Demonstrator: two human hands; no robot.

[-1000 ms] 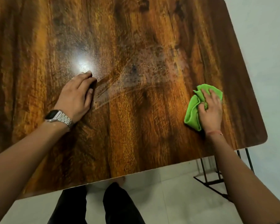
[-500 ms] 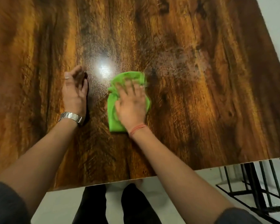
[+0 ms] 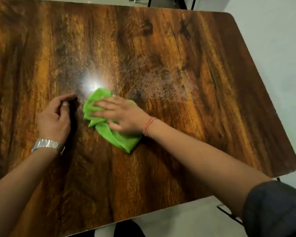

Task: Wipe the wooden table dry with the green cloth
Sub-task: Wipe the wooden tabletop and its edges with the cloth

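Right hand (image 3: 125,115) flat, fingers spread, pressing green cloth (image 3: 109,127) on wooden table (image 3: 195,117); left hand (image 3: 55,117) loosely curled, empty, just left of it; pale floor (image 3: 272,48) beyond.

My right hand (image 3: 121,115) presses flat with fingers spread; my left hand (image 3: 55,118) rests beside it, fingers loosely curled.

A silver metal link wristwatch (image 3: 47,144) and a thin orange thread bracelet (image 3: 149,126) are worn. Black metal bars (image 3: 226,211), possibly a frame, are seen on the pale floor (image 3: 186,218).
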